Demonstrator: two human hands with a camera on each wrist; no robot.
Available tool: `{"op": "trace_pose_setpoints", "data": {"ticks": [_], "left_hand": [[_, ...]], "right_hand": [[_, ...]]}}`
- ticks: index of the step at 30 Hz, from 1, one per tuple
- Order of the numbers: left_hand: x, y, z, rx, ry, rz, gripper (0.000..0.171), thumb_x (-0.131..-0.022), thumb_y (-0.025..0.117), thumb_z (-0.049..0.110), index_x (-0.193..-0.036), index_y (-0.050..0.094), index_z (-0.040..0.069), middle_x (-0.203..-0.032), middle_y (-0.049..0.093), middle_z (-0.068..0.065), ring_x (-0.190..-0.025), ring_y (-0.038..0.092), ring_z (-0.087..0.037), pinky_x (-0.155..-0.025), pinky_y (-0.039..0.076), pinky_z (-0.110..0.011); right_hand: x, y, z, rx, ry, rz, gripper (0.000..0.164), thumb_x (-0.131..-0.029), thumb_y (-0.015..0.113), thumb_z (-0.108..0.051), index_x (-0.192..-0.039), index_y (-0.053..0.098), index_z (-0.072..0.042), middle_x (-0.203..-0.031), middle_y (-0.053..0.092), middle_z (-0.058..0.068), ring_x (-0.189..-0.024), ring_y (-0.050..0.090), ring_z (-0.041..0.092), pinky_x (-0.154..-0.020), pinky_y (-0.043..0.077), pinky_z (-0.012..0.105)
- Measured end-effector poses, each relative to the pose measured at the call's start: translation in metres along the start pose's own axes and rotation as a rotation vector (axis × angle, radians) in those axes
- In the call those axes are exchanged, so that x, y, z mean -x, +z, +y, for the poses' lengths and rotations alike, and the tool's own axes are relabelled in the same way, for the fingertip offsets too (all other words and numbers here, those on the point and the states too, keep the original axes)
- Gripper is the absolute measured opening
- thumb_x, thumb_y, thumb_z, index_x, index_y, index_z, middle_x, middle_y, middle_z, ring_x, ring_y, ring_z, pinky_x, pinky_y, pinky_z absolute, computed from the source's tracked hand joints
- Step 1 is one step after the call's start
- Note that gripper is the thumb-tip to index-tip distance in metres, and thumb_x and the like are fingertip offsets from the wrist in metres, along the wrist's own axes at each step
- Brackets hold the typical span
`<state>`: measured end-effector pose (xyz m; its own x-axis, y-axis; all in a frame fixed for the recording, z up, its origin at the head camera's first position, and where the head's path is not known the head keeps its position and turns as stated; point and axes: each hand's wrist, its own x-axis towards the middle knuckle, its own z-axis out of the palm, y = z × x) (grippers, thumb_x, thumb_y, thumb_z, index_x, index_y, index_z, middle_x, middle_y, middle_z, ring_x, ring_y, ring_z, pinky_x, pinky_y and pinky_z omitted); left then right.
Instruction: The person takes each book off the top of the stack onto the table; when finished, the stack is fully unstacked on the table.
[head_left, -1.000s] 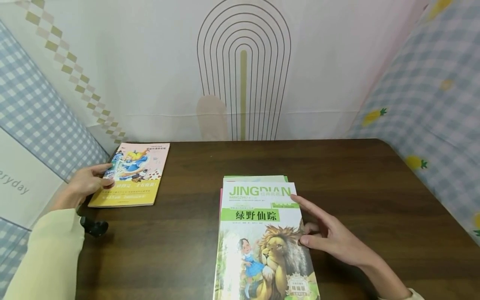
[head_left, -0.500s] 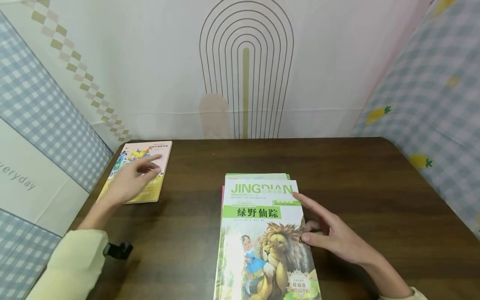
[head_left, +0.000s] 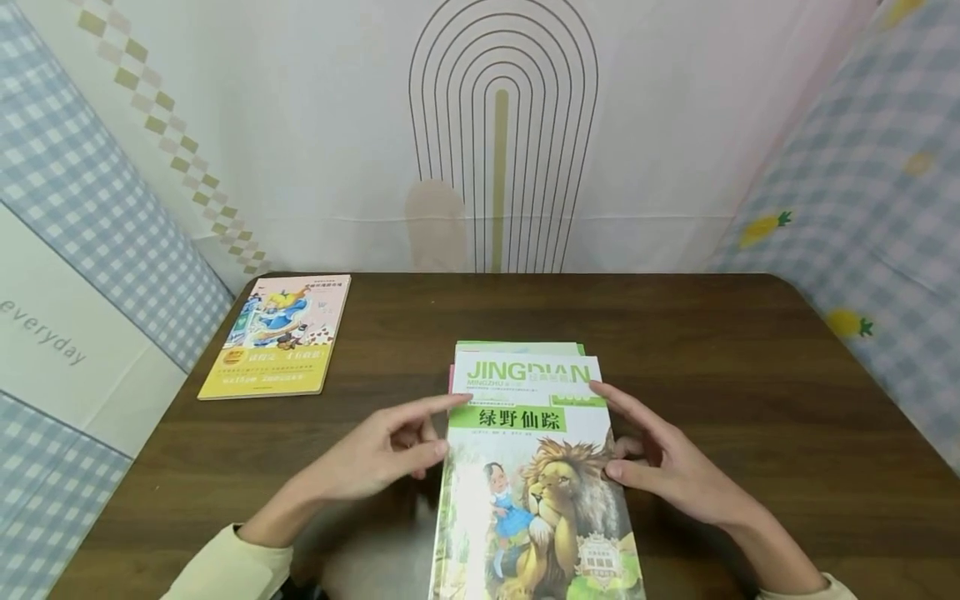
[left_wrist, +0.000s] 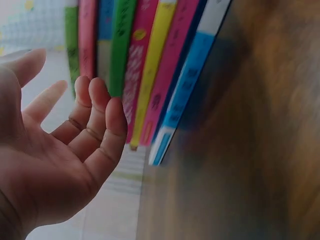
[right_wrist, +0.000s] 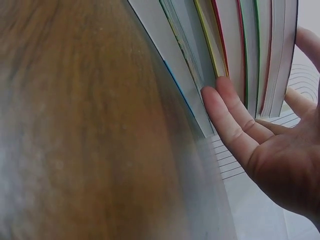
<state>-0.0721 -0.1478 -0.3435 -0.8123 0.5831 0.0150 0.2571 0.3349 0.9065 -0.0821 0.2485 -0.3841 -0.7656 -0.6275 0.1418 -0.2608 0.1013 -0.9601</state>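
Note:
A stack of several books stands at the front middle, topped by a green-and-white storybook (head_left: 536, 483) with a lion and a child on its cover. My left hand (head_left: 382, 450) is at the stack's left side, index finger and thumb at the cover's edge. In the left wrist view its fingers (left_wrist: 107, 132) are loosely bent beside the coloured spines (left_wrist: 150, 75). My right hand (head_left: 667, 467) rests along the opposite side, index fingertip near the cover's upper right corner. The right wrist view has its fingers (right_wrist: 227, 117) touching the page edges (right_wrist: 235, 55).
A pink-and-yellow storybook (head_left: 281, 337) lies alone at the table's back left corner. Behind the dark wooden table (head_left: 675, 325) hangs a white cloth (head_left: 322, 125), with checked cloth (head_left: 862, 208) on the right side.
My left hand has left the pink-and-yellow storybook, which stays at the back left, and has moved right to the stack's left side. My right hand has stayed at the stack.

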Motion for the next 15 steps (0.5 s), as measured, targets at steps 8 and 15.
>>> {"op": "trace_pose_setpoints", "data": {"ticks": [8, 15], "left_hand": [[-0.005, 0.017, -0.003, 0.012, -0.004, -0.012, 0.059, -0.101, 0.074, 0.024, -0.156, 0.054, 0.029, -0.073, 0.048, 0.005, -0.062, 0.043, -0.003, -0.054, 0.040, -0.021], [-0.005, 0.018, -0.005, 0.013, -0.001, 0.006, 0.062, -0.098, 0.077, 0.024, -0.156, 0.054, 0.030, -0.072, 0.049, 0.005, -0.063, 0.044, -0.003, -0.056, 0.041, -0.022]], "right_hand": [[0.000, 0.000, 0.000, 0.006, 0.012, -0.001, 0.078, -0.106, 0.055, 0.002, -0.171, 0.018, -0.020, -0.175, 0.021, -0.010, -0.098, 0.075, 0.023, -0.077, 0.062, 0.034], [0.002, -0.001, 0.003, 0.003, 0.008, -0.007, 0.081, -0.105, 0.055, 0.003, -0.171, 0.016, -0.020, -0.174, 0.022, -0.017, -0.095, 0.073, 0.022, -0.077, 0.061, 0.033]]}}
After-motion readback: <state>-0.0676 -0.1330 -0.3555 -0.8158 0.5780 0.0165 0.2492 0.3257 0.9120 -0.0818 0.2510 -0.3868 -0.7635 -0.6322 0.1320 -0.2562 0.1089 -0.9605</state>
